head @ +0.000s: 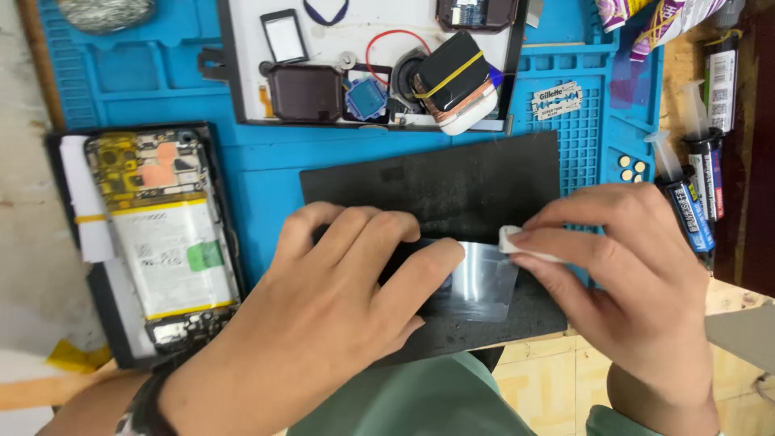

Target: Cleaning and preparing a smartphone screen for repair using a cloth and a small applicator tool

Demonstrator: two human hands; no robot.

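Both hands, left (323, 307) and right (622, 266), pin the glossy screen (476, 282) between them.

2 hands (323, 323), 1 opened phone (161, 242), 3 glue tubes (686, 202)

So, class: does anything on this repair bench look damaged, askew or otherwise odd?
The phone at the left lies with its back cover off, battery and circuit boards bare. A loose razor blade sits unguarded on the blue mat.

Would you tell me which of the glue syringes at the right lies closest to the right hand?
The blue-labelled syringe lies closest, just beyond the right hand; the black-labelled ones lie farther right.
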